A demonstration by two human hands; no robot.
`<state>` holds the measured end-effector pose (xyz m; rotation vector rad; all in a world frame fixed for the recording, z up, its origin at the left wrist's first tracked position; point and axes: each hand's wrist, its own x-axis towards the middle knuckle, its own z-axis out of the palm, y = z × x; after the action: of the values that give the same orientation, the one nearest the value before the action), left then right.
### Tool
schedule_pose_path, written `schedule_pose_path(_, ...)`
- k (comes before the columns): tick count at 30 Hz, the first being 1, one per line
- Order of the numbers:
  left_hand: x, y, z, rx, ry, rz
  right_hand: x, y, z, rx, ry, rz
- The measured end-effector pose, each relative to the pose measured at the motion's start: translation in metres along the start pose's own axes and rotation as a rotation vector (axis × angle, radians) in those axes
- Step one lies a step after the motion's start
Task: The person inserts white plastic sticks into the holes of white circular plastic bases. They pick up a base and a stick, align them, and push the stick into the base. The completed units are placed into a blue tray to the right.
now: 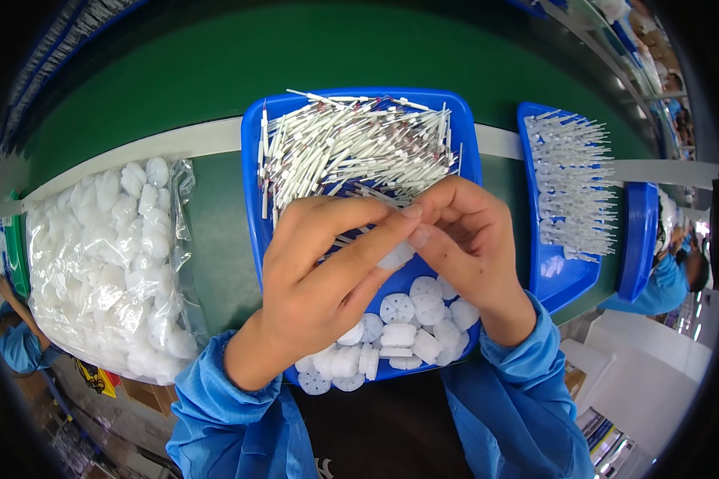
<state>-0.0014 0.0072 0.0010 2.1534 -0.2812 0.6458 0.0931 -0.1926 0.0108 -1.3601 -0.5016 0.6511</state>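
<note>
Above the middle blue tray (pixel 252 180), my two hands meet, fingertip to fingertip. My left hand (pixel 315 275) is closed around a white plastic piece (pixel 397 256), which shows partly below its fingers and looks like the round white pieces in the tray. My right hand (pixel 479 247) pinches with thumb and forefinger right beside the left fingertips; whatever lies between them is too small or hidden to name. A heap of thin white sticks (pixel 351 148), some with dark reddish parts, fills the tray's far half. Round white slotted plastic pieces (pixel 427 307) lie in its near part, below my hands.
To the left sits a large clear bag (pixel 108 263) packed with white round pieces. A tilted blue tray (pixel 563 275) on the right carries rows of thin white sticks (pixel 571 188), with another blue container (pixel 639 239) beyond it. People in blue sleeves (pixel 663 287) are at both sides.
</note>
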Motion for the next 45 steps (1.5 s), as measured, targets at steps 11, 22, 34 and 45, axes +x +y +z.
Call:
schedule_pose_path(11,-0.008,-0.01,-0.01,-0.537,0.1,-0.432,-0.001,-0.007,0.01,-1.532,-0.025,-0.488)
schedule_pose_path(22,-0.007,-0.01,-0.005,-0.557,0.033,-0.514,0.006,0.002,0.003,-0.934,0.129,-0.456)
schedule_pose_path(34,-0.006,-0.009,-0.001,-0.449,0.105,-0.413,-0.003,-0.004,-0.002,-0.793,0.085,-0.26)
schedule_pose_path(45,0.0,-0.004,0.0,-0.008,-0.011,-0.15,0.0,0.008,0.01,-0.844,0.232,-0.315)
